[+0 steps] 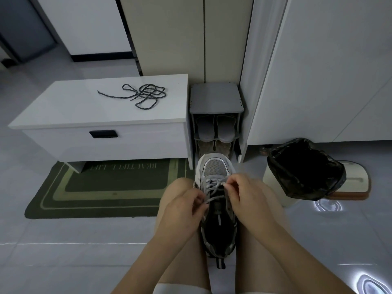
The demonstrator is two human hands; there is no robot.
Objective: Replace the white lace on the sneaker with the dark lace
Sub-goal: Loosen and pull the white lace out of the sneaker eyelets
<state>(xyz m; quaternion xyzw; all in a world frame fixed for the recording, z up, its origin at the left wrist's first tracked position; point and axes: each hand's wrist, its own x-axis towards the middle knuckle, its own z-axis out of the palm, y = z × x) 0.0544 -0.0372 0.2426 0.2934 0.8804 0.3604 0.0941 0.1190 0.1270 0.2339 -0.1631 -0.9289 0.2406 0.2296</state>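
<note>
A white bench (pixel 63 115) stands ahead, the dark lace (pixel 146 95) tangled near its back right corner. A shoe rack (pixel 216 98) is just beside it, and a bin (pixel 297 183) stands to the right. The sneaker (pixel 214 168) sits on the floor between the knees, toe toward the rack, with the white lace (pixel 214 183) threaded. Both hands curl over it: the left hand (pixel 186 211) pinches a lace strand and the right hand (pixel 239 194) pinches a crossing.

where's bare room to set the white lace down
Bench top is bare left of and in front of the dark lace. Floor tiles nearer than the mat are bare. Crowded: around the sneaker, and the bin to its right.
</note>
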